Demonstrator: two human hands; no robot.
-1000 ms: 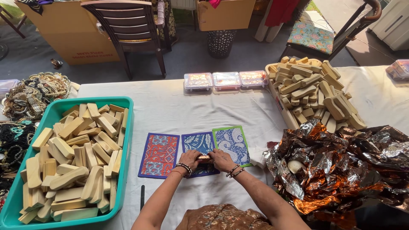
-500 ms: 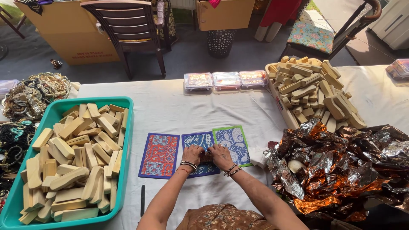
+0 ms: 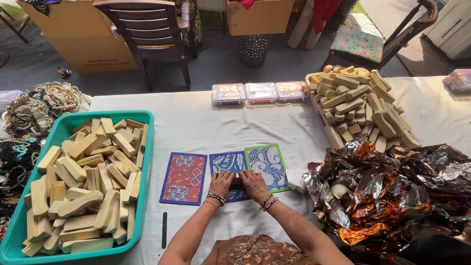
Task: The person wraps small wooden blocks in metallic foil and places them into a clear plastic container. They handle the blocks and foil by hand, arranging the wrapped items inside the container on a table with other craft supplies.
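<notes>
Three patterned fabric mats lie side by side on the white tablecloth: a red one (image 3: 184,177), a dark blue one (image 3: 227,164) and a blue one with a green border (image 3: 266,164). My left hand (image 3: 220,183) and my right hand (image 3: 254,183) rest together on the near part of the dark blue mat. Between the fingertips sits a small pale wooden piece (image 3: 237,177), mostly hidden by my fingers. Both wrists wear bangles.
A teal tray (image 3: 144,192) of pale wooden blocks stands at left, a beige tray (image 3: 319,110) of the same blocks at right. Crumpled copper foil (image 3: 392,191) lies at right front. Three clear boxes (image 3: 260,91) sit behind. A dark stick (image 3: 164,223), beaded jewellery (image 3: 37,105) and a chair (image 3: 147,34) are nearby.
My hands have shifted slightly away from me on the dark blue mat and closed in around the small piece. Nothing else has moved.
</notes>
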